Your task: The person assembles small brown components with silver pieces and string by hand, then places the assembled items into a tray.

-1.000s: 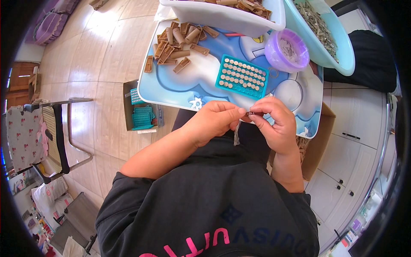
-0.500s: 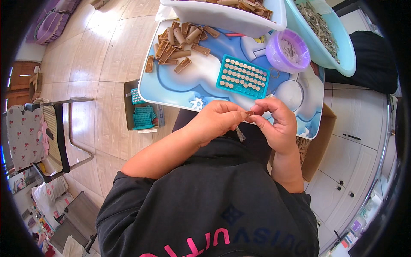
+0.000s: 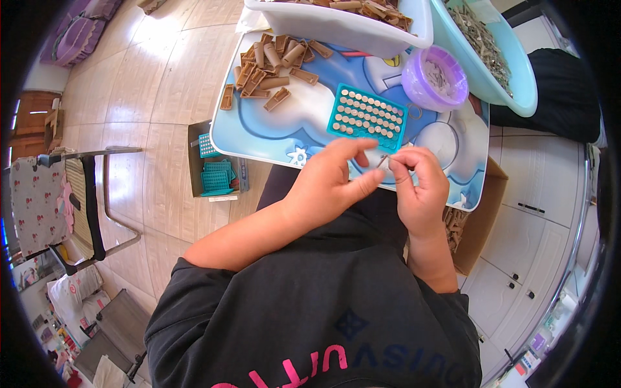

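And here we are at the bench [image 3: 259, 137] with its blue cloud print, everything set around a teal rectangular plastic tray [image 3: 390, 143]. Rows of small round pale pieces [image 3: 360, 111] fill most of its cells, with bare cells along the near edge.

Just off that near edge, look, the right hand [image 3: 422, 184]: its grip is together, thumb and forefinger clamped on a small, thin, dark piece [image 3: 384, 160], too tiny and blurred to name. Facing it, the left hand [image 3: 336, 178] has its grip apart, thumb and forefinger spread, nothing seen between them! The forefinger reaches the tray's near edge in view; whether it touches, I can't tell.

Left of the tray and a little beyond, a loose heap of brown half-round plastic shells [image 3: 271, 55]. Beyond the tray, a white rectangular plastic bin [image 3: 343, 35] carries more brown shells. Right of the tray, near its far corner, sits a round purple plastic tub [image 3: 409, 79] with greyish bits inside, and past that a pale-blue plastic basin [image 3: 480, 76] heaped with thin greyish pieces [image 3: 486, 55].

Well left of the tray, down on the floor, a small dark-sided box [image 3: 195, 171] holds more teal trays [image 3: 216, 178]. Right of the tray, nearer the person, stands a brown cardboard box [image 3: 488, 220].
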The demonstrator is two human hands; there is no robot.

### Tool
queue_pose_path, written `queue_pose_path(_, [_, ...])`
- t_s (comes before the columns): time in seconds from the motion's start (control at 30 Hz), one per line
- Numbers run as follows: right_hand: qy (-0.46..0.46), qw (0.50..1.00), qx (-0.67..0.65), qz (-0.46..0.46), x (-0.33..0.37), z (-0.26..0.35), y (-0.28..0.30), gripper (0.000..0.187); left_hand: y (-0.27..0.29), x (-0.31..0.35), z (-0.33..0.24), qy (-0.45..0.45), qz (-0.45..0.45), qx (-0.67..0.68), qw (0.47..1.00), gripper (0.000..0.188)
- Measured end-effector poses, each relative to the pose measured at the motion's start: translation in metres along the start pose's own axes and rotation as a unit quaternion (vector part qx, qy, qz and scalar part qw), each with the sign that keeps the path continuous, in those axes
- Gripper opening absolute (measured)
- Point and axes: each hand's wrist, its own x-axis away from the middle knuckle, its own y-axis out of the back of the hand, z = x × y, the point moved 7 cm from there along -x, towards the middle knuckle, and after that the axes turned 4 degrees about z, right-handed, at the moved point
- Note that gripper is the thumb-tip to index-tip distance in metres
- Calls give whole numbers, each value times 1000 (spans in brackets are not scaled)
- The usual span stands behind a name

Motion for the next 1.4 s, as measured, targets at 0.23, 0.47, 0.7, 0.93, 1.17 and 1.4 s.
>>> queue_pose_path(0.23, [-51, 883, -454, 109, 13, -27, -31, 8, 24, -14, 22, 112, -102, 506, 849, 34])
queue_pose_path(0.47, [-118, 810, -538, 201, 26, -10, -75, 9, 14, -18, 46, 145, -127, 551, 812, 33])
queue_pose_path(0.7, [-134, 806, -557, 146, 24, -13, -70, 13, 10, -15, 36, 145, -69, 558, 814, 35])
queue_pose_path(0.93, [-156, 805, -556, 136, 30, -23, -67, 13, 6, -8, 37, 152, -11, 505, 850, 34])
queue_pose_path(1.17, [-76, 927, -367, -22, 11, -32, -35, 7, -9, -3, 43, 175, 27, 550, 816, 32])
queue_pose_path(1.4, [-59, 965, -244, -81, 9, -32, -28, 8, -19, -3, 43, 151, 88, 569, 803, 34])
